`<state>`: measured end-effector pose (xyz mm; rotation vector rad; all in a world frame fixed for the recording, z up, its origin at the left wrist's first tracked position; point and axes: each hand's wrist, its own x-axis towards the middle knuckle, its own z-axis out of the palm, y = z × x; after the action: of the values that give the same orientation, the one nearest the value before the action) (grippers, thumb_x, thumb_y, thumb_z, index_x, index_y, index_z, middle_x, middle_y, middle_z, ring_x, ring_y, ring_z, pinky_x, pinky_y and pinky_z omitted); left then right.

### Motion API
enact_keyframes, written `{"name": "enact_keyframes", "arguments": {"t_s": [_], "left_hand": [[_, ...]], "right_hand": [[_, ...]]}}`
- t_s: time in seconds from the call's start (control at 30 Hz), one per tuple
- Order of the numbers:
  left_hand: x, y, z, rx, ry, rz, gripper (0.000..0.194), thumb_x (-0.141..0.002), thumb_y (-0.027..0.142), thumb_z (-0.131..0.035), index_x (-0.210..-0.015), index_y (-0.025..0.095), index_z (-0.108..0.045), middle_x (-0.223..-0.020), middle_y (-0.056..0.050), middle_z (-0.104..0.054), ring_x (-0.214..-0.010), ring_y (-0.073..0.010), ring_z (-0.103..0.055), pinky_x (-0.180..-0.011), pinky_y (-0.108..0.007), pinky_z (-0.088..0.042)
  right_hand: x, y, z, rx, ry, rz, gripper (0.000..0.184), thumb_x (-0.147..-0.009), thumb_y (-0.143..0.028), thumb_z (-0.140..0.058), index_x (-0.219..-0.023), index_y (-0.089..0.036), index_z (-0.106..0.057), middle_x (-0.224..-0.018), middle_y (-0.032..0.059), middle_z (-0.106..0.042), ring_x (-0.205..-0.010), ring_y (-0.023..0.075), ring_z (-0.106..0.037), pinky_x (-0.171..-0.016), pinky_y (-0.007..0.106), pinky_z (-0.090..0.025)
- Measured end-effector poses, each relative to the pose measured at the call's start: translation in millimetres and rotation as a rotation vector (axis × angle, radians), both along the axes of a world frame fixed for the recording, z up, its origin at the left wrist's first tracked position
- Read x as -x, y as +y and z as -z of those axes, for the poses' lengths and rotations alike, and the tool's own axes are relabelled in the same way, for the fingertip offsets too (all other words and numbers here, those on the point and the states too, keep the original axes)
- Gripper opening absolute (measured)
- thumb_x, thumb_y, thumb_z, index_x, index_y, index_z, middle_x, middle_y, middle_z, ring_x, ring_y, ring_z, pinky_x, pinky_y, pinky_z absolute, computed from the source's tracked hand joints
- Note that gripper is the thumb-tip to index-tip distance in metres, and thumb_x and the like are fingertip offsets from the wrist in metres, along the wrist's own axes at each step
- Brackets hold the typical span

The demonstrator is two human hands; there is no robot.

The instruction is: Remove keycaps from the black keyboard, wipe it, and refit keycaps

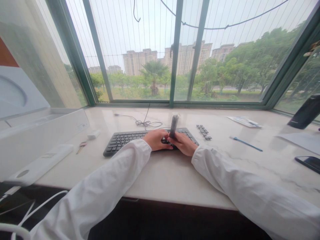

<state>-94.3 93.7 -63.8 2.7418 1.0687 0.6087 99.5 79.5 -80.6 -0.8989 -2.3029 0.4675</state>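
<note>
A black keyboard (127,140) lies on the pale countertop, partly hidden under both hands. My right hand (185,143) is closed around a dark, narrow upright tool (173,125) with a clear-looking top; its exact kind is unclear. Just left of it, my left hand (156,139) rests over the keyboard, thumb and fingers apart with keys showing between them. Whether its fingertips touch the tool cannot be made out. Several loose black keycaps (203,131) sit in rows to the right of the keyboard.
Behind the keyboard lies a coiled black cable (147,123). To the left are a key (81,146), a white adapter (93,134), a white power strip (42,163) and an open white box (45,130). A blue stick (247,144), a packet (245,121) and a phone (310,162) lie rightward.
</note>
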Motion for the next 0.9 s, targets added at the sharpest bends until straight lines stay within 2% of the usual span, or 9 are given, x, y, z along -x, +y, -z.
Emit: {"name": "enact_keyframes", "arguments": {"t_s": [0.17, 0.3, 0.43, 0.63, 0.77, 0.9], "left_hand": [[0.8, 1.7, 1.4, -0.004, -0.023, 0.039, 0.039, -0.071, 0.055, -0.068, -0.091, 0.022, -0.066, -0.089, -0.002, -0.062, -0.081, -0.0173, -0.059, -0.07, -0.025, -0.044], [1.0, 1.9, 1.2, 0.009, -0.043, 0.073, 0.036, -0.074, 0.051, -0.067, -0.095, 0.022, -0.067, -0.09, -0.003, -0.062, -0.081, -0.0175, -0.059, -0.073, -0.026, -0.045], [1.0, 2.0, 1.0, 0.019, -0.059, 0.096, 0.034, -0.077, 0.048, -0.066, -0.1, 0.024, -0.067, -0.093, -0.002, -0.063, -0.085, -0.0172, -0.059, -0.077, -0.026, -0.046], [1.4, 4.9, 2.5, 0.053, -0.055, 0.051, 0.034, -0.074, 0.051, -0.067, -0.092, 0.021, -0.067, -0.089, -0.001, -0.062, -0.073, -0.0132, -0.055, -0.068, -0.024, -0.044], [2.3, 6.1, 2.5, 0.058, -0.043, 0.064, 0.032, -0.075, 0.049, -0.068, -0.092, 0.021, -0.067, -0.089, -0.001, -0.062, -0.073, -0.0127, -0.054, -0.068, -0.023, -0.044], [3.0, 6.3, 1.9, 0.053, -0.067, 0.114, 0.03, -0.076, 0.045, -0.068, -0.093, 0.021, -0.066, -0.088, -0.001, -0.061, -0.079, -0.0139, -0.056, -0.07, -0.022, -0.044]], "right_hand": [[0.7, 1.1, -2.3, -0.041, -0.019, -0.047, 0.024, -0.095, -0.029, -0.041, -0.109, -0.019, -0.058, -0.111, 0.007, -0.066, -0.098, 0.0215, -0.062, -0.085, 0.033, -0.045], [-0.3, 5.1, -2.6, -0.061, -0.036, -0.078, 0.023, -0.095, -0.031, -0.042, -0.106, -0.018, -0.058, -0.107, 0.0074, -0.067, -0.096, 0.0215, -0.062, -0.085, 0.033, -0.046], [0.0, 6.4, -4.3, -0.005, -0.024, -0.093, 0.024, -0.095, -0.032, -0.042, -0.104, -0.019, -0.059, -0.106, 0.0065, -0.068, -0.096, 0.0216, -0.063, -0.085, 0.034, -0.046], [3.6, 3.3, -6.8, 0.111, 0.046, 0.004, 0.025, -0.094, -0.032, -0.042, -0.102, -0.019, -0.061, -0.101, 0.005, -0.068, -0.093, 0.0221, -0.062, -0.085, 0.035, -0.047], [2.3, 3.8, -5.1, 0.054, -0.039, 0.039, 0.023, -0.093, -0.034, -0.043, -0.104, -0.02, -0.057, -0.099, 0.0062, -0.067, -0.09, 0.0234, -0.062, -0.079, 0.035, -0.046], [-0.5, 4.1, -5.8, -0.02, -0.116, 0.091, 0.021, -0.091, -0.035, -0.047, -0.105, -0.021, -0.05, -0.089, 0.0061, -0.066, -0.079, 0.0235, -0.062, -0.068, 0.033, -0.045]]}}
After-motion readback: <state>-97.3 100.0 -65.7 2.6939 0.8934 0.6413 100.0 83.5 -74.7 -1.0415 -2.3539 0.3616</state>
